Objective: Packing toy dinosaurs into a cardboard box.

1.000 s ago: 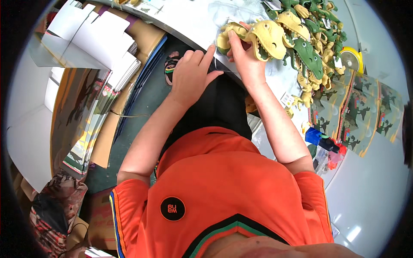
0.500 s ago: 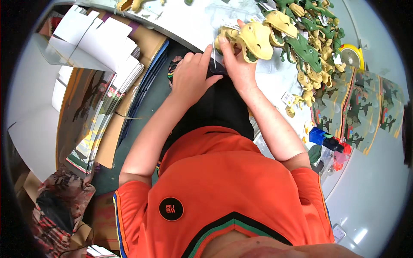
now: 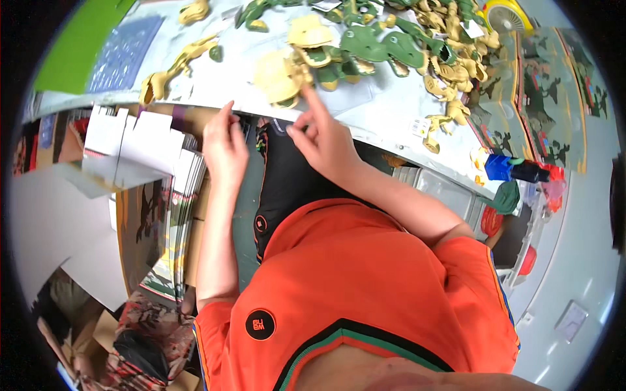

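Note:
My left hand [image 3: 225, 142] hangs in front of the table's near edge, empty, with its fingers stretched. My right hand [image 3: 328, 140] is at the same edge, index finger extended and the other fingers loosely bent, holding nothing I can see. Its fingertip is beside a pale yellow toy dinosaur [image 3: 275, 77], which is smeared by motion; whether they touch I cannot tell. Another yellow dinosaur head [image 3: 309, 31] lies just beyond. Green toy dinosaurs [image 3: 362, 44] sit to its right on the white table [image 3: 228, 81].
More yellow and green toys are heaped at the far right. A yellow dinosaur [image 3: 182, 60] lies at the left, near a blue textured sheet [image 3: 124, 55] and a green board [image 3: 75, 49]. Printed card sheets [image 3: 541, 98] overlap on the right. Below the table stand white folded cartons [image 3: 134, 140].
My right hand has let go of the yellow dinosaur, which is now on the table. My hands have moved apart, the left one leftward. The view has shifted, showing more of the table's left.

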A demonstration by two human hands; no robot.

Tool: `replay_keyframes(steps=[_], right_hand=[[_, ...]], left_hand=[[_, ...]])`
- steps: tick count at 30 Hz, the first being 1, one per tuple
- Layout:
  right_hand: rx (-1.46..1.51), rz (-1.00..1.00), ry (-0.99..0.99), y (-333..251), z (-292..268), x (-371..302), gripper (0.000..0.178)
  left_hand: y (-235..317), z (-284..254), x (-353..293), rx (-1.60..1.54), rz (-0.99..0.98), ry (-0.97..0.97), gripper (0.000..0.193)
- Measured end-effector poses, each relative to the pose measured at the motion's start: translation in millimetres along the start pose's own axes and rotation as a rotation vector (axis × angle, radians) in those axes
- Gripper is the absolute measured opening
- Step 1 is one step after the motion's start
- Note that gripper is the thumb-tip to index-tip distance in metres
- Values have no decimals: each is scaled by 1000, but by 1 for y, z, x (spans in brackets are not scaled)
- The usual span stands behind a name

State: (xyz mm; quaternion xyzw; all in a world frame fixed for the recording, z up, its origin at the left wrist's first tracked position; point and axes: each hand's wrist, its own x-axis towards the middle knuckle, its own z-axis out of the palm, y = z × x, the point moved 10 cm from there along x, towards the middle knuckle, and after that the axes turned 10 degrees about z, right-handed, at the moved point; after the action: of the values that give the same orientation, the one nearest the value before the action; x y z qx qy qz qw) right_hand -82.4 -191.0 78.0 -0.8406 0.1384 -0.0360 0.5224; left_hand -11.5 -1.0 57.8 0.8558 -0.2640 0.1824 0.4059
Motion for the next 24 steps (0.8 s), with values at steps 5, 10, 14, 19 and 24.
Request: replay_keyframes(steps=[5,10,14,19,24], right_hand=[[-243,-304,70,39,-60,-34,24],[-319,-331,512,45,-199,-15,21],[-644,-407,665,18,-259,57,21],[-1195,69,337,77,-282,148,51],[-1030,61,356,92,-289,142,50]], left_hand=[[-2,-21,-27,-303,-24,34,14],[27,22,-95,-642,-412,-202,11],[50,59,-173,-795,-533,-546,22],[35,41,-127,-151,-123,-756,23],[-26,-14,-37,15,-344,-530,23]])
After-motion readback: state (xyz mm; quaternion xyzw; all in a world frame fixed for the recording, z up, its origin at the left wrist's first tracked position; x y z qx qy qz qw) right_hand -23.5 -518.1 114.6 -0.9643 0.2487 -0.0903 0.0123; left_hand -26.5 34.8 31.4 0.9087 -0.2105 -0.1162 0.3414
